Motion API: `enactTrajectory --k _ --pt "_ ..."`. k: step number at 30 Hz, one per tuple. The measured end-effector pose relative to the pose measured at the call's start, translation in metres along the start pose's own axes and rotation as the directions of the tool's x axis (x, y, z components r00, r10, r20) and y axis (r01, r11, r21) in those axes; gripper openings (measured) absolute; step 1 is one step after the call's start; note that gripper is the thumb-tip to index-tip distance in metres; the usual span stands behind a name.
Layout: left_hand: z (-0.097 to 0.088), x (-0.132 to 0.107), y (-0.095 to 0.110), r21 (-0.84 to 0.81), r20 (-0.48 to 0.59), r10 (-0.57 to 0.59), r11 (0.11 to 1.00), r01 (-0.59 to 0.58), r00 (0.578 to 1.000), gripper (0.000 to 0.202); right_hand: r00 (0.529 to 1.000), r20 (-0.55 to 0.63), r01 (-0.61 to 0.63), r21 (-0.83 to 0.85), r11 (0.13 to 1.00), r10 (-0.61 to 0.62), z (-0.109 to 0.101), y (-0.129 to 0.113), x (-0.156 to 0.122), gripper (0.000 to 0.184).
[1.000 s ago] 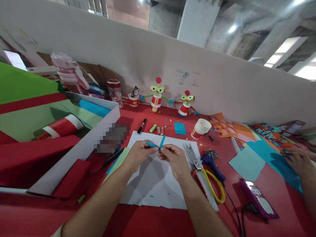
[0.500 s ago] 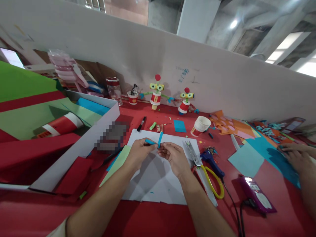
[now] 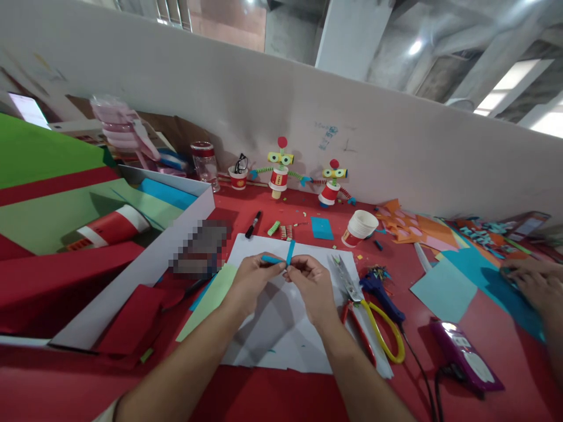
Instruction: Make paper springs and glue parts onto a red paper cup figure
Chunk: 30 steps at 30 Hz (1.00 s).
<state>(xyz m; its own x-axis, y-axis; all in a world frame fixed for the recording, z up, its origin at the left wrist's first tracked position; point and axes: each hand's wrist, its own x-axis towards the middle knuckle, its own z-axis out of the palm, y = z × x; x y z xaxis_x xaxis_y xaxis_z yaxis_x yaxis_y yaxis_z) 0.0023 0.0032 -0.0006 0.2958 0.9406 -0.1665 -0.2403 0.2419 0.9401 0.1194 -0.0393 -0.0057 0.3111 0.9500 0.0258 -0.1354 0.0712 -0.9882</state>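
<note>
Two blue paper strips point(image 3: 281, 258) are held pinched between the fingertips of both hands, above a white sheet point(image 3: 281, 328) laid on the red bench point(image 3: 272, 398). The left hand point(image 3: 250, 281) is closed on the strip that runs sideways; the right hand point(image 3: 310, 284) is closed on the crossing point, from which the second strip stands up and tilts to the right. The crossing itself is covered by the fingertips, so how the strips are joined or folded there cannot be made out.

Scissors point(image 3: 365, 310) with one yellow and one red handle loop are seen just right of the right hand, their blades lying on the sheet's edge. A blue glue gun point(image 3: 380, 290) lies beside them, with its cable running down and out of view. A purple device point(image 3: 466, 363) is noted near the bottom right.

Further back, a black marker point(image 3: 253, 224), small folded paper springs point(image 3: 279, 230), a blue paper square point(image 3: 322, 228) and a tipped paper cup point(image 3: 359, 228) are recorded. Two paper-cup robot figures point(image 3: 303, 176) stand against the white wall point(image 3: 396, 140).

A white box point(image 3: 145, 269) holding coloured paper is cut off at the left; part of its front is blurred out. Another person's hand point(image 3: 534, 284) rests on blue paper at the right edge, its arm cut off by the frame.
</note>
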Motion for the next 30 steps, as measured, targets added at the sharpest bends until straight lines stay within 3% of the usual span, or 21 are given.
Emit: enactTrajectory --k 3,8,13,20,30 --pt "0.0015 -0.0026 0.0011 0.041 -0.034 0.067 0.997 -0.066 0.997 0.009 0.999 0.013 0.031 -0.044 0.999 -0.031 -0.0026 0.0007 0.0010 0.009" --pt "-0.0009 -0.0029 -0.0008 -0.063 0.081 -0.072 0.995 0.077 0.994 0.010 0.999 -0.051 -0.012 0.033 0.999 0.014 -0.0028 -0.0008 0.0016 0.011" --pt "0.0009 -0.0035 -0.0026 0.004 0.014 0.019 1.000 -0.019 1.000 0.008 0.998 -0.045 -0.046 0.047 0.998 0.048 -0.0024 -0.0013 0.0017 0.012" --pt "0.0033 -0.0042 -0.0032 0.069 0.018 0.085 0.994 -0.086 0.996 0.006 0.985 -0.061 -0.152 0.113 0.982 0.160 -0.0024 -0.0019 0.0028 0.015" --pt "0.0052 -0.0051 -0.0056 -0.032 -0.012 -0.029 0.999 0.028 1.000 0.019 0.977 -0.075 -0.182 0.196 0.964 0.199 0.0007 -0.0073 0.0019 0.014"
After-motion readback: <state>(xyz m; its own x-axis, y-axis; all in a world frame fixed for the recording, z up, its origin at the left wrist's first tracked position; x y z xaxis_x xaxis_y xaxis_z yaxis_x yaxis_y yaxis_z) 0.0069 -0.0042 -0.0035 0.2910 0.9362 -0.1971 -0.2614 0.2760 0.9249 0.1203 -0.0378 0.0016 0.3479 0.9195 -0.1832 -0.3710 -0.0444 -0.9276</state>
